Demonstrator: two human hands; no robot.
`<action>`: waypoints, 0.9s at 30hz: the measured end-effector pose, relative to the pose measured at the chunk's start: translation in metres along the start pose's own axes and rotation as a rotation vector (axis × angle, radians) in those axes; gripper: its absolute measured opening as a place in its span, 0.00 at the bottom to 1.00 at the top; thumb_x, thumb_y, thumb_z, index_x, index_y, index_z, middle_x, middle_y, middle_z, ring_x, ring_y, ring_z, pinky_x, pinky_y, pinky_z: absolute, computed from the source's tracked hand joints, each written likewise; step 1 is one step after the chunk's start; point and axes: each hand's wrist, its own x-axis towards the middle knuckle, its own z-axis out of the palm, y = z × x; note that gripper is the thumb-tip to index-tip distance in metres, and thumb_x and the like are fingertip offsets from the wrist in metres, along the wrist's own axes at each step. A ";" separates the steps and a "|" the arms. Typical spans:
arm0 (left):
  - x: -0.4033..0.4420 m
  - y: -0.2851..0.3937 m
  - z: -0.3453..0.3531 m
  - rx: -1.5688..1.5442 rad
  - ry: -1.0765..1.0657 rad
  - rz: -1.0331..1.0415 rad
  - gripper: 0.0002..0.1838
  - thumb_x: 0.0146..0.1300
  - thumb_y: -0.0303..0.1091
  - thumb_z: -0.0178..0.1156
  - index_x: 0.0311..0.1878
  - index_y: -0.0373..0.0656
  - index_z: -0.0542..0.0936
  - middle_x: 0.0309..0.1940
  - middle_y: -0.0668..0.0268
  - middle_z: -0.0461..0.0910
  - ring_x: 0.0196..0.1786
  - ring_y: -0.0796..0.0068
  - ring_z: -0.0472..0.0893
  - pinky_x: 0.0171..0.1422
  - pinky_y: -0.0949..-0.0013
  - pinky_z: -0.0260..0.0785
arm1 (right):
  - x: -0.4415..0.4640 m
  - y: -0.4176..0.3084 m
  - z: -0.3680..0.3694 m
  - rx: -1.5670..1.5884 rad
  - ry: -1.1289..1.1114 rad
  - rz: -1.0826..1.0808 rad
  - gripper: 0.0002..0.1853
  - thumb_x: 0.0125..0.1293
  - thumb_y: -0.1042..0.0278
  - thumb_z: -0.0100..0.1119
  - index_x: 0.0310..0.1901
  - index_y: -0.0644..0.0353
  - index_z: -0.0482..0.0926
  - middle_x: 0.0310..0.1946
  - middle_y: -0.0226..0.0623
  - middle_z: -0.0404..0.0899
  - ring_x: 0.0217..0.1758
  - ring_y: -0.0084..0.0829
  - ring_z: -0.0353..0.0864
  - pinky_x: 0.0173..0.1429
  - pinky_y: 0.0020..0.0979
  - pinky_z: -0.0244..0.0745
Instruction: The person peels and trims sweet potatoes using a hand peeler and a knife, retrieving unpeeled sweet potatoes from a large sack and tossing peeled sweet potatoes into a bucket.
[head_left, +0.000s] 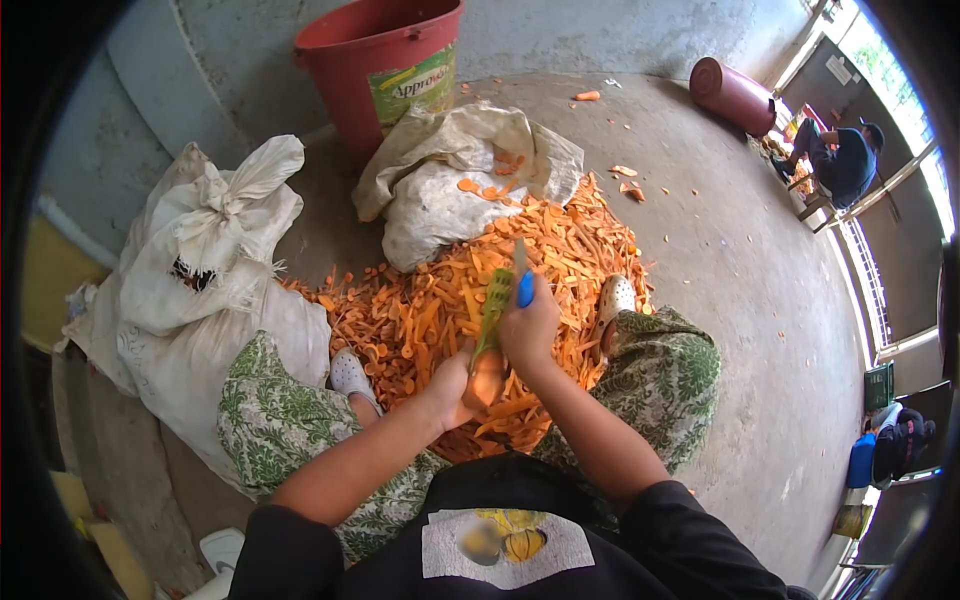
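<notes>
My left hand is wrapped round a thick orange root piece, low over the pile. My right hand, just above and to the right of it, grips a knife by its blue handle, with the blade pointing up and away. A green slotted tool stands between the hands, its lower end by the root piece; which hand holds it is hard to tell. Beneath both hands spreads a large pile of cut orange pieces, between my feet.
A full white sack stands at the left. Behind the pile are a crumpled sack and a red bin. Scraps dot the floor. At the far right, a seated person is near a dark red barrel.
</notes>
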 end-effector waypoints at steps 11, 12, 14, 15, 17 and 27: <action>-0.021 0.020 0.014 0.141 -0.031 0.035 0.26 0.66 0.55 0.34 0.46 0.39 0.67 0.29 0.62 0.73 0.32 0.71 0.75 0.34 0.68 0.70 | 0.065 0.041 -0.020 0.103 0.233 0.194 0.14 0.65 0.63 0.46 0.25 0.64 0.67 0.14 0.32 0.63 0.17 0.26 0.61 0.24 0.32 0.58; -0.020 0.023 0.013 0.140 -0.029 0.037 0.26 0.66 0.55 0.34 0.46 0.39 0.67 0.29 0.62 0.73 0.32 0.71 0.75 0.34 0.68 0.70 | 0.059 0.032 -0.020 0.138 0.188 0.182 0.14 0.65 0.63 0.45 0.25 0.64 0.67 0.13 0.33 0.63 0.16 0.27 0.62 0.23 0.32 0.58; -0.018 0.028 0.012 0.146 -0.036 0.089 0.25 0.66 0.54 0.35 0.46 0.40 0.67 0.29 0.62 0.73 0.32 0.71 0.75 0.34 0.68 0.70 | 0.049 0.013 -0.022 0.204 0.118 0.226 0.14 0.65 0.62 0.45 0.26 0.64 0.67 0.13 0.31 0.62 0.16 0.24 0.61 0.23 0.31 0.58; -0.021 0.029 0.018 0.116 -0.025 0.099 0.25 0.66 0.55 0.36 0.47 0.40 0.67 0.29 0.62 0.73 0.32 0.71 0.75 0.33 0.68 0.70 | 0.043 0.001 -0.025 0.242 0.080 0.211 0.14 0.65 0.62 0.45 0.26 0.64 0.67 0.13 0.30 0.62 0.17 0.24 0.61 0.23 0.30 0.57; -0.020 0.029 0.014 0.084 -0.053 0.090 0.23 0.65 0.52 0.40 0.47 0.41 0.67 0.30 0.61 0.74 0.33 0.71 0.76 0.34 0.68 0.70 | 0.035 -0.008 -0.021 0.273 0.028 0.175 0.14 0.65 0.61 0.45 0.28 0.63 0.68 0.14 0.31 0.63 0.18 0.24 0.61 0.24 0.30 0.58; -0.025 0.061 0.008 1.025 0.314 0.535 0.22 0.51 0.35 0.63 0.49 0.37 0.71 0.39 0.62 0.76 0.41 0.71 0.76 0.46 0.71 0.67 | 0.030 -0.014 -0.046 -0.246 -0.640 -0.186 0.09 0.57 0.64 0.53 0.33 0.60 0.74 0.22 0.47 0.75 0.29 0.45 0.76 0.34 0.41 0.67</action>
